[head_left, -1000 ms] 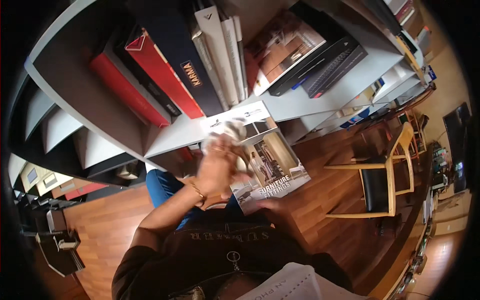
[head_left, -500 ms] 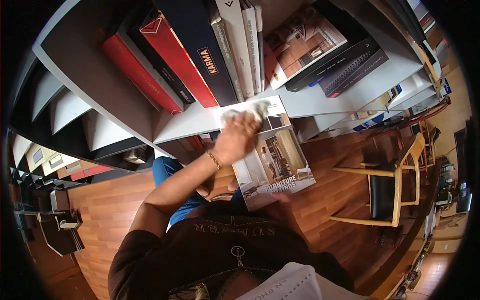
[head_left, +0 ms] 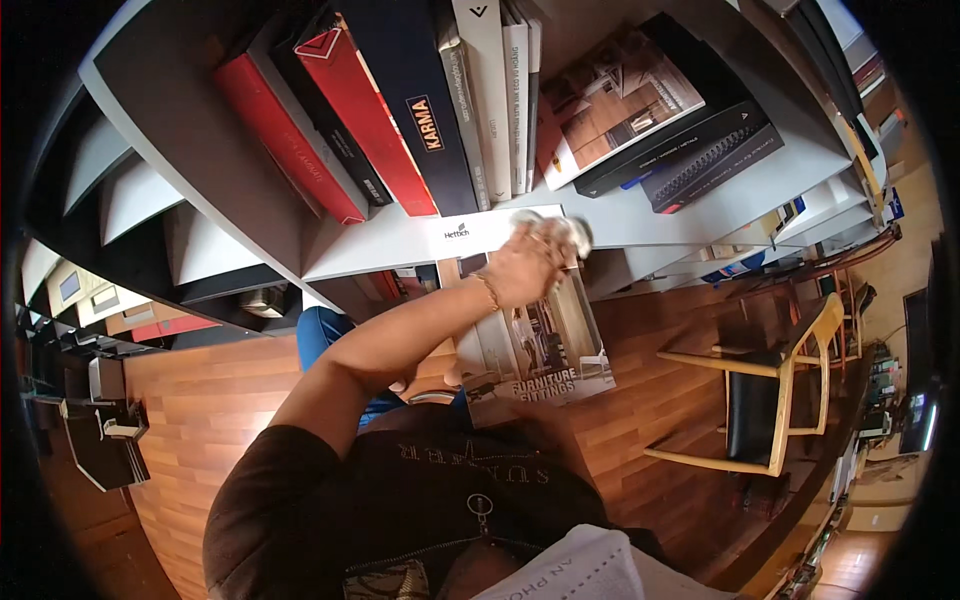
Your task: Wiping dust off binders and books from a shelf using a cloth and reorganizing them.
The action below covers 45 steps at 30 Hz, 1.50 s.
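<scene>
Left hand [head_left: 530, 265] curled over crumpled white cloth [head_left: 579, 236], apparently bearing on the upper cover of a glossy rectangular photo-printed catalogue [head_left: 548, 345]; catalogue's top end overlaps pale-grey flat shelf [head_left: 350, 247], perhaps for support. Right hand obscured; grip cannot be told.

The catalogue [head_left: 578, 345] has a smooth, glossy paper cover. At its top is pale, blurred cloth [head_left: 578, 234]; beyond it, a smooth, matt shelf [head_left: 385, 244]; left of it, satiny, wood-look floor [head_left: 205, 405]; right of it, a wooden chair [head_left: 752, 410].
</scene>
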Tool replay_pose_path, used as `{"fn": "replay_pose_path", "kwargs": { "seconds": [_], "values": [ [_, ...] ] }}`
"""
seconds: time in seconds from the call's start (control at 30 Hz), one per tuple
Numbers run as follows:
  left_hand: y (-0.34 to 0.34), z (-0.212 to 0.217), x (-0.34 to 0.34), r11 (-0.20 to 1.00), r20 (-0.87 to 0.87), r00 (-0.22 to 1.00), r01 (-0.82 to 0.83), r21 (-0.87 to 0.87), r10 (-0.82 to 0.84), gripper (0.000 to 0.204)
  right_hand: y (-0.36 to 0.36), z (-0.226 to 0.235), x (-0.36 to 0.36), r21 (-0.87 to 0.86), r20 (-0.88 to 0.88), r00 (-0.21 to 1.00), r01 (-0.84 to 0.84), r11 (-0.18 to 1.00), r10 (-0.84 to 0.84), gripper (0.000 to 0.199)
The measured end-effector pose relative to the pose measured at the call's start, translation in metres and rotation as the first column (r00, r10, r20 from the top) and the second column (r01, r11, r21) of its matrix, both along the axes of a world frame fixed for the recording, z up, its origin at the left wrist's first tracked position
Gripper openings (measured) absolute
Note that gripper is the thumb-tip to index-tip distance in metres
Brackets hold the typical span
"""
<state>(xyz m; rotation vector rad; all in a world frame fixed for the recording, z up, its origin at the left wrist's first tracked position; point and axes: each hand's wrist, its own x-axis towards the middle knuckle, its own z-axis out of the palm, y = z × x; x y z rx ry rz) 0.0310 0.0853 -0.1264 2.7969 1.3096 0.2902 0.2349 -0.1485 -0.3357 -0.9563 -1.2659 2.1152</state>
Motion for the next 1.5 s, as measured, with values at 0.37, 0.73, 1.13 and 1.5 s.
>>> {"fn": "replay_pose_path", "kwargs": {
  "seconds": [0.37,0.73,1.13,1.5],
  "values": [
    [-0.140,0.002,-0.055,0.993,0.193,0.974,0.115,0.014,-0.116,0.050,-0.011,-0.023,0.011,0.213,-0.037,0.999,0.021,0.977,-0.013,0.043],
    [-0.120,-0.028,-0.089,0.887,0.817,0.459,-0.443,-0.129,0.348,0.046,0.020,0.153,-0.070,-0.518,-0.406,0.840,0.113,0.848,-0.360,0.046],
    [-0.102,-0.053,-0.127,0.418,0.316,-0.289,0.754,-0.506,0.904,0.028,0.010,0.139,-0.080,-0.576,-0.270,0.891,0.153,0.803,-0.363,0.047],
    [-0.167,-0.051,-0.092,0.120,-0.013,-0.140,0.890,-0.439,0.990,0.044,0.010,0.074,-0.056,-0.535,-0.101,0.951,0.197,0.821,-0.294,0.058]
  ]
}}
